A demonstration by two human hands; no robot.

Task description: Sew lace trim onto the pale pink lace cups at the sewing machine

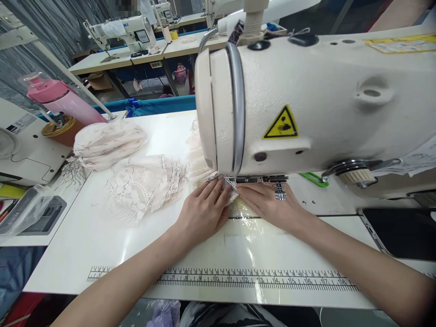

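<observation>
Under the head of a sewing machine (pixel 218 113) lies a piece of pale pink lace fabric (pixel 232 182), its white lace edge at the presser foot. My left hand (pixel 206 206) is closed on this fabric just left of the needle area, fingers bent over it and pressing it to the machine bed. From the right, my right hand (pixel 272 202) reaches in with fingers together, tips pinching the fabric's edge; the machine head and a metal attachment (pixel 280 190) cover part of it. The needle itself is hard to make out.
A lace piece with loose threads (pixel 146 186) and a bundled pale cloth (pixel 107 143) lie left. Beyond stand a pink bottle (pixel 68 100) and a brown cup (pixel 63 129). At right are a phone (pixel 402 231) and green thread snips (pixel 314 180). A printed ruler (pixel 218 278) runs along the front.
</observation>
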